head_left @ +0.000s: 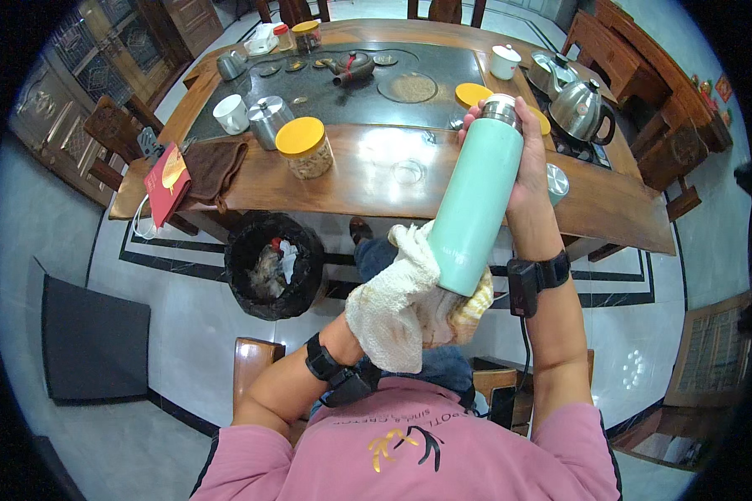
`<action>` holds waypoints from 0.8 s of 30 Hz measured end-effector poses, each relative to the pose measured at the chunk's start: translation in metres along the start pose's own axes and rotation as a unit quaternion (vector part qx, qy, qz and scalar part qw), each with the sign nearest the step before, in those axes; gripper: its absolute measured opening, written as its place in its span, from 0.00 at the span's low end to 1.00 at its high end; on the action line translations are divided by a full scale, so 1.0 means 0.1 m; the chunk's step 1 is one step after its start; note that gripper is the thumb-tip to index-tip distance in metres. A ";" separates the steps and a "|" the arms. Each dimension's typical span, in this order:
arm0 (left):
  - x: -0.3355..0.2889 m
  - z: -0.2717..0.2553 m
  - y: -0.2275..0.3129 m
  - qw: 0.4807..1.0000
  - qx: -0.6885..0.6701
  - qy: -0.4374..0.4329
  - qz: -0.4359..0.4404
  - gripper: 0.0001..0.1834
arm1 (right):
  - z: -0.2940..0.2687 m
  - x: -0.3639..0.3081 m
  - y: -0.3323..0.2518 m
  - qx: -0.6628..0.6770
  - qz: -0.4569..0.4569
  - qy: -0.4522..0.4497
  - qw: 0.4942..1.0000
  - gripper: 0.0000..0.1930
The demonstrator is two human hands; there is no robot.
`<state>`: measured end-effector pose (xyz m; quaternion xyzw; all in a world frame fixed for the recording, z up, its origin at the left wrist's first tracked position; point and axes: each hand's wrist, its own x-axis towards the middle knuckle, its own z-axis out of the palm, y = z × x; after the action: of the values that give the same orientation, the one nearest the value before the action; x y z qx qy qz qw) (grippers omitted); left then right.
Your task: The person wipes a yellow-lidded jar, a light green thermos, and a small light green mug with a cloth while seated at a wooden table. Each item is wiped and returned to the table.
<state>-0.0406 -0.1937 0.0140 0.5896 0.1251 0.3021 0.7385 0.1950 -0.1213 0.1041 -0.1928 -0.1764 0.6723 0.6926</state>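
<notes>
A mint green thermos bottle (480, 200) hangs tilted over the gap before the table, its steel-and-white top end pointing away from me. My right hand (530, 159) is closed round its upper part, fingers showing on both sides of the neck. Around the bottle's lower end lies a cream cloth (397, 309) with a yellow patterned part. My left hand (436, 330) is mostly covered by this cloth and presses it against the base. Most of its fingers are hidden. Behind my right wrist, a second lidded container (557, 182) stands at the table's edge, partly covered.
On the wooden table (359, 179) stand a yellow-lidded jar (304, 149), a steel canister (270, 121), a white mug (231, 113), a dark teapot (351, 68) and a steel kettle (578, 110). A brown towel (215, 167) and red booklet (168, 182) lie left. Below is a black-lined bin (263, 305).
</notes>
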 end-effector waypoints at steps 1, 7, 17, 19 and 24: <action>-0.01 -0.02 -0.06 0.997 0.076 0.006 0.014 0.29 | 0.04 -0.02 -0.01 -0.039 -0.028 0.016 0.999 0.32; 0.05 -0.36 -0.70 0.965 0.236 -0.083 0.083 0.29 | 0.22 -0.21 0.08 -0.300 -0.122 0.048 0.945 0.29; 0.34 -0.35 -0.48 0.949 -0.240 -0.170 0.116 0.35 | 0.43 -0.37 0.19 -0.247 -0.195 0.075 0.946 0.38; 0.37 -0.35 -0.45 0.940 -0.327 -0.095 0.010 0.38 | 0.47 -0.40 0.21 -0.202 -0.207 0.075 0.954 0.35; 0.34 -0.40 -0.16 0.967 0.231 -0.062 0.082 0.39 | 0.49 -0.42 0.19 -0.210 -0.161 0.050 0.963 0.33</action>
<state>-0.0308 -0.1432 -0.0059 0.7704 0.0966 0.2869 0.5611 0.1525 -0.1616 0.1373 -0.3364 -0.3070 0.4891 0.7439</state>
